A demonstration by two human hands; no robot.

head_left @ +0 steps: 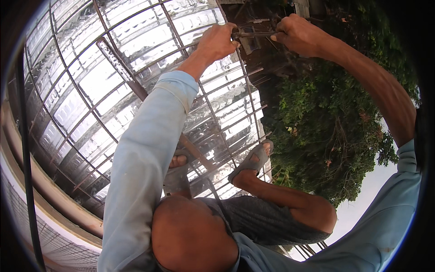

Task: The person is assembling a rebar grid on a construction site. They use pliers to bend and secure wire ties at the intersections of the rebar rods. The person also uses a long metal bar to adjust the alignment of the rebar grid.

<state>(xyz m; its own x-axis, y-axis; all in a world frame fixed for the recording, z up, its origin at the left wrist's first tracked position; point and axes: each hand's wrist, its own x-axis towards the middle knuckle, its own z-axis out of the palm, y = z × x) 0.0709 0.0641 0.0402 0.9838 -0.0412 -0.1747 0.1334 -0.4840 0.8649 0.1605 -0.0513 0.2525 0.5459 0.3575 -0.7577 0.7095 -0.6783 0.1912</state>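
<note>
My right hand (297, 36) is closed round the handles of dark metal pincers (256, 34), held out past the outer edge of a steel bar grid. The jaw end points left, close to the fingers of my left hand (217, 41). That left hand is curled at the grid's edge bar, thumb and fingers pressed together. What lies between them is too small to make out. Rusty reinforcing bars (206, 97) cross one another under my left forearm, several ends sticking out past the edge.
Shiny corrugated sheets (154, 41) lie beneath the grid. A mottled flat strip (115, 59) slants across it. My sandalled feet (253, 158) rest on the bars. Beyond the right edge is a drop with leafy trees (317, 122). A black cable (28, 172) runs down the left.
</note>
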